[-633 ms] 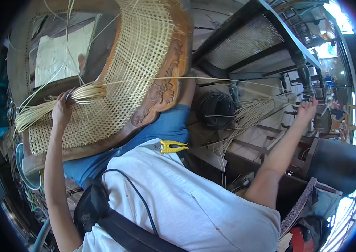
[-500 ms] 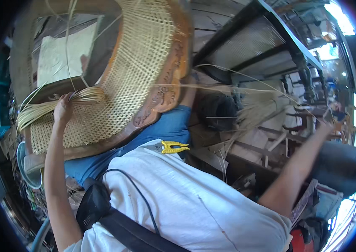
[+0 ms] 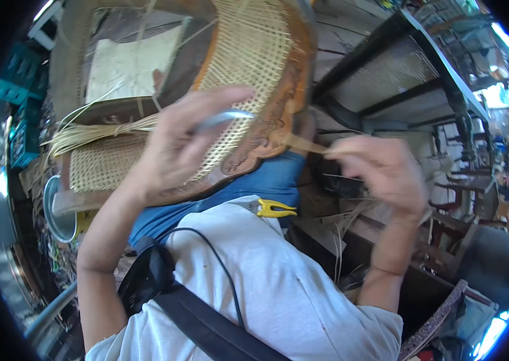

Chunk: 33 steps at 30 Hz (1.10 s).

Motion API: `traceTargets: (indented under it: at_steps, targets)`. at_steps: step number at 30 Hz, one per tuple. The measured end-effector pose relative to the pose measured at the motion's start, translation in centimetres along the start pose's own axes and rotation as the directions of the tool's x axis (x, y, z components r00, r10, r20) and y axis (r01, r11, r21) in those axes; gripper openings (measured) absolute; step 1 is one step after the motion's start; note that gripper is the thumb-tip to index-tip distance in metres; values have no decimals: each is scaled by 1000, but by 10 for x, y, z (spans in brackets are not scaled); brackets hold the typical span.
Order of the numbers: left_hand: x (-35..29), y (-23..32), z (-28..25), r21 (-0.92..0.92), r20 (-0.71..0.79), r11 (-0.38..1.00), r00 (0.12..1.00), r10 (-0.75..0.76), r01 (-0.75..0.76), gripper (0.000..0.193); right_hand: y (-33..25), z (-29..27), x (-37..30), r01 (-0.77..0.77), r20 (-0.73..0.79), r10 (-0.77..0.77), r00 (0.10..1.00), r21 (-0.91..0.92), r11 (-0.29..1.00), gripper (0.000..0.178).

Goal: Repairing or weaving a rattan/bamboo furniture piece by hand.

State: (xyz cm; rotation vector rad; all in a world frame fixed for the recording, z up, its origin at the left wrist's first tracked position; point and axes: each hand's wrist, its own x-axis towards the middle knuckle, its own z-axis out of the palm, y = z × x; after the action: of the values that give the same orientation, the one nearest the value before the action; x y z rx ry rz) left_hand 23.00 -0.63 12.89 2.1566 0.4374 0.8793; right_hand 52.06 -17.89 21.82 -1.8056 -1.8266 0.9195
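A carved wooden frame with a woven cane panel lies across my lap. Over the panel my left hand, blurred by motion, has a thin, curved, silvery metal tool in its fingers; its exact kind is unclear. Just beyond the carved edge, my right hand pinches a pale cane strand that reaches toward the frame. A tied bundle of cane strands rests on the panel's left part, partly hidden behind my left hand.
Yellow-handled pliers lie on my white shirt at the waist. A dark wooden piece with a cane panel stands at the far right. Teal crates and a round bucket are on the left. Loose strands lie right of my lap.
My left hand has left the cane bundle and moved right, over the panel. My right hand has come in from far right, close to the carved edge. The view has shifted a little.
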Motion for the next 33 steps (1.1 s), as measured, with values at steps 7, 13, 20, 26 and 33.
traceTargets:
  at_steps: [7,13,20,26,33]
  targets:
    - [-8,43,-31,-265,375,741,774,-510,616,17,-36,52,79,176,6,-178,984,92,980,11]
    - [-73,29,-101,19,249,662,638,-729,749,14,23,28,90,32,-69,-29,997,37,999,7]
    - [-133,29,-186,260,12,493,508,-861,830,15,72,-35,94,-141,-26,145,989,112,984,19]
    - [-192,21,-262,355,-260,396,496,-828,847,16,98,-74,101,-285,-50,284,957,-16,958,18]
    - [-244,14,-342,442,-331,270,435,-837,856,16,163,-119,88,-265,-223,216,950,-217,940,20]
